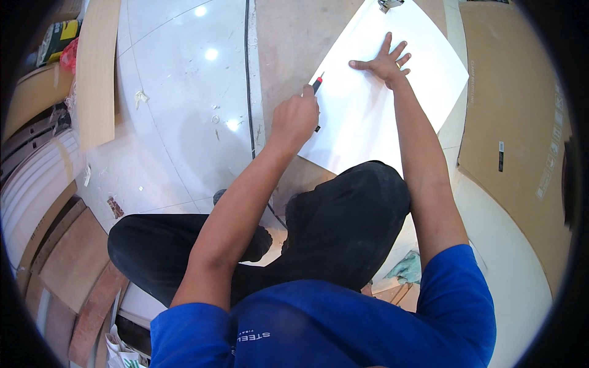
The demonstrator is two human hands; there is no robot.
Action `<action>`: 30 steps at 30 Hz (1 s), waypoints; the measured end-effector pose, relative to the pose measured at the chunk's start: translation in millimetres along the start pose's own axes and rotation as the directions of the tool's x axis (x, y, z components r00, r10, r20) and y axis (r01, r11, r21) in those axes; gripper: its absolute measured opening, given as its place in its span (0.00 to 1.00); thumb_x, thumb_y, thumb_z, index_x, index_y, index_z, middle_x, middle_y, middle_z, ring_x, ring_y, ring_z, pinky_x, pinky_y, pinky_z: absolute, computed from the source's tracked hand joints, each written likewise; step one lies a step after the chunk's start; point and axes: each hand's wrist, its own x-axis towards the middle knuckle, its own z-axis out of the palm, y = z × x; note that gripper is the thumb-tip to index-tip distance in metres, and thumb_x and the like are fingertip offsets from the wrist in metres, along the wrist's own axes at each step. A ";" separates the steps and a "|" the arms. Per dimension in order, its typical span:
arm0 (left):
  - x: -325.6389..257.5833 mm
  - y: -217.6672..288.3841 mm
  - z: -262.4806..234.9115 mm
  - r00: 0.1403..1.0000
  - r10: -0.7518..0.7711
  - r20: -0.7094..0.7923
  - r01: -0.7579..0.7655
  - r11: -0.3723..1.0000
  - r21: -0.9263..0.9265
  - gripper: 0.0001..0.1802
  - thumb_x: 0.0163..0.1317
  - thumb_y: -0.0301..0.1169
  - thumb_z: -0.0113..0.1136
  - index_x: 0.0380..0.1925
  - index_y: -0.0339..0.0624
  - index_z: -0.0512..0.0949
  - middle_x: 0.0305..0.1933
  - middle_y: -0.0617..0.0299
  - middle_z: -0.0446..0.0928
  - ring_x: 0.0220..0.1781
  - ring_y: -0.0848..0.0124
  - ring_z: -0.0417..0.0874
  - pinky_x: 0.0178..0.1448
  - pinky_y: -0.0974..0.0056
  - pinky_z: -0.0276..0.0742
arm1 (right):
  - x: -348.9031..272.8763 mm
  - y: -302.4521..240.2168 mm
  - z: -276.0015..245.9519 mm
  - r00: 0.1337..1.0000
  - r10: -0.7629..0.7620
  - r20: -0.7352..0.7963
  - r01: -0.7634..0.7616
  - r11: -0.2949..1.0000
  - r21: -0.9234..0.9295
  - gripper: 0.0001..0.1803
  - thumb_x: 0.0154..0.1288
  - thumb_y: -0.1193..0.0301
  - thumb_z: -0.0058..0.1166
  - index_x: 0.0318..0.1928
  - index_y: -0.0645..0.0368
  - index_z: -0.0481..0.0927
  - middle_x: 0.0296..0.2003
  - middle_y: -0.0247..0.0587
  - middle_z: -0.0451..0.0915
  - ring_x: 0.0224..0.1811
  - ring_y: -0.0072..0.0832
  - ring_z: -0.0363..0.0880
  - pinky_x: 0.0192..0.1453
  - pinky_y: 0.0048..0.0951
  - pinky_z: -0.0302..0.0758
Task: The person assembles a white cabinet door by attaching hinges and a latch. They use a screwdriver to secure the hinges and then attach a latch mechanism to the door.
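Observation:
My left hand (297, 120) is closed around a slim tool with a red-and-black handle (318, 84). Its thin tip points away from me, over the left edge of a white panel (362, 113); the exact kind of tool is unclear. My right hand (385, 64) lies on the panel with its fingers spread, a ring on one of them. The panel rests at an angle on a brown board (285, 55) on the floor. A small shiny metal piece (390, 5) sits at the panel's far corner, partly cut off by the picture's edge.
A large flat cardboard piece (509, 104) lies at the right. On the left are a pale wooden strip (98, 67) and stacked boards (73, 257). A black cable (249, 80) runs along the tiled floor (184, 110). My bent legs (343, 221) are close to the panel; a greenish cloth (406, 268) is beside them.

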 end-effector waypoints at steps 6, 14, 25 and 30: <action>-10.0 -3.5 11.9 0.999 -0.011 -0.049 0.014 0.998 0.062 0.15 0.75 0.36 0.52 0.53 0.36 0.74 0.37 0.40 0.84 0.38 0.40 0.87 0.44 0.39 0.81 | -1.4 -1.5 -2.4 1.000 0.006 0.020 -0.006 1.000 0.001 0.92 0.33 0.30 0.79 0.84 0.48 0.24 0.80 0.70 0.18 0.82 0.72 0.12 0.77 0.81 0.22; -21.7 -9.6 19.8 0.998 -0.047 -0.050 0.051 0.997 0.063 0.18 0.76 0.37 0.52 0.58 0.37 0.73 0.39 0.38 0.84 0.38 0.40 0.88 0.43 0.39 0.82 | 0.5 0.5 -2.9 0.999 0.005 0.043 -0.004 1.000 -0.018 0.91 0.35 0.30 0.79 0.83 0.50 0.23 0.80 0.71 0.17 0.81 0.73 0.11 0.76 0.81 0.21; -21.0 -9.2 13.5 1.000 -0.028 -0.001 0.028 0.999 -0.036 0.18 0.74 0.34 0.52 0.55 0.33 0.73 0.35 0.37 0.85 0.37 0.38 0.87 0.43 0.38 0.80 | -1.3 -1.0 -5.1 0.999 0.005 0.050 -0.005 1.000 0.003 0.91 0.36 0.31 0.79 0.83 0.48 0.22 0.80 0.70 0.16 0.81 0.72 0.10 0.77 0.80 0.20; -23.9 -12.8 14.2 1.000 -0.027 -0.002 0.027 1.000 0.000 0.18 0.73 0.33 0.51 0.55 0.31 0.73 0.33 0.37 0.84 0.36 0.38 0.87 0.42 0.37 0.80 | -0.3 0.3 -4.6 0.998 -0.014 0.056 0.013 1.000 0.026 0.91 0.36 0.31 0.79 0.83 0.48 0.22 0.80 0.70 0.15 0.81 0.73 0.09 0.76 0.80 0.19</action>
